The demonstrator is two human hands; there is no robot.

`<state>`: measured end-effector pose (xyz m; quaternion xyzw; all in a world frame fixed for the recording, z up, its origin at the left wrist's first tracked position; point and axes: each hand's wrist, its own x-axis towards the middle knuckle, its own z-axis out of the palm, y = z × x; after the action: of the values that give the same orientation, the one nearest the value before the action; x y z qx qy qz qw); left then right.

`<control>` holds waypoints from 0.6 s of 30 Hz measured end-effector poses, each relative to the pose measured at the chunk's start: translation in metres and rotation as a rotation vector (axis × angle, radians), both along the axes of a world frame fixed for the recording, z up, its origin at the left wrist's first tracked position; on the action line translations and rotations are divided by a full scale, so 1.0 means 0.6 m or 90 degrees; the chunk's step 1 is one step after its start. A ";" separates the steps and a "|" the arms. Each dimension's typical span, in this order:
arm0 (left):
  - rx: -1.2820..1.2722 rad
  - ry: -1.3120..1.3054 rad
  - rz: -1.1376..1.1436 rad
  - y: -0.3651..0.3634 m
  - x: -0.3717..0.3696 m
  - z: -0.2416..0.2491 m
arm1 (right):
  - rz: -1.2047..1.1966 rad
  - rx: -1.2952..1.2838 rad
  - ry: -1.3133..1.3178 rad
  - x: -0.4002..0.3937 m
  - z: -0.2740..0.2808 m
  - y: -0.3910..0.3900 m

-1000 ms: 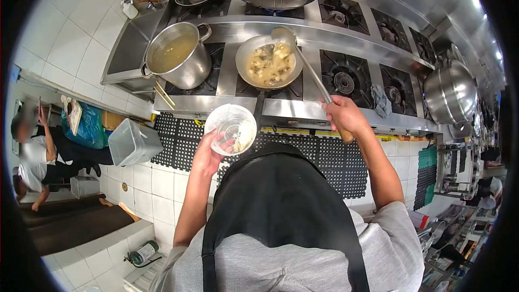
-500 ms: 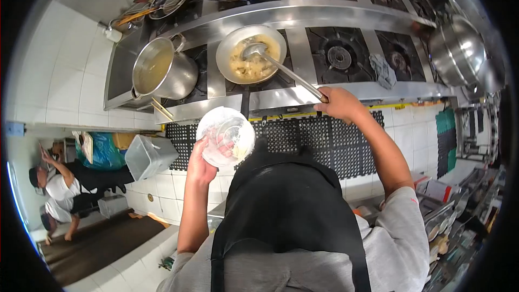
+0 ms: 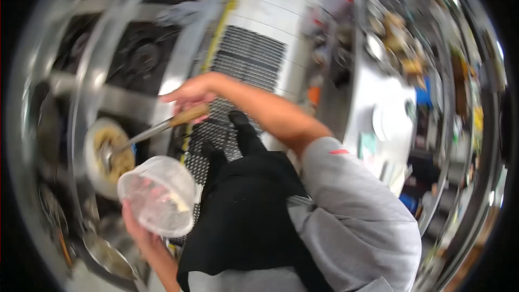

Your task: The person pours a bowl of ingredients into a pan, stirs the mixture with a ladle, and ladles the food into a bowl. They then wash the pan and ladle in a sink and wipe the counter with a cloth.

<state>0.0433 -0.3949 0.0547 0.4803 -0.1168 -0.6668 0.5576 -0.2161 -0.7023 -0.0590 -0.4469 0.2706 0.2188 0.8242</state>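
Note:
My left hand (image 3: pixel 141 228) grips a translucent plastic tub (image 3: pixel 162 197) with whitish residue inside, tilted so its open top faces me. Just beyond the tub, a pale pan (image 3: pixel 93 170) on the stove contains a yellowish, chunky food (image 3: pixel 123 163). A metal ladle (image 3: pixel 145 134) rests with its bowl in that food, its wooden handle slanting up towards me. My right hand (image 3: pixel 192 94) is beside the handle, thumb and fingers apart; some fingers show behind the wood, blurred. It looks loosened from the handle, though slight contact cannot be ruled out.
Left of me runs the stove (image 3: pixel 132 100) with several burners. A grey cloth (image 3: pixel 181 13) lies on its edge. A large pot (image 3: pixel 111 254) stands at the lower left. Black perforated matting (image 3: pixel 251 48) covers the floor. A steel worktable (image 3: pixel 373 94) with dishes and shelving is at right.
The view has swung to the right, bringing the worktable into sight. My right hand's fingers have opened from around the ladle handle. My left hand still holds the tub.

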 end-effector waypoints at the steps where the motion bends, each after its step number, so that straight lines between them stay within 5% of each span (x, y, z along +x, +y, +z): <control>1: 0.042 -0.023 -0.002 -0.021 0.004 -0.004 | -0.063 -0.011 -0.001 -0.009 -0.004 0.012; 12: -0.077 -0.033 -0.397 -0.156 -0.205 0.086 | -0.479 0.076 -0.086 -0.146 -0.091 0.135; 18: -0.030 -0.072 -0.577 -0.172 -0.389 0.011 | -0.849 0.111 0.010 -0.256 -0.303 0.281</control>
<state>-0.1904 -0.4982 0.0615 0.4036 -0.3609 -0.8133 0.2130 -0.3700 -0.5339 -0.2405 -0.1140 0.4762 -0.3130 0.8138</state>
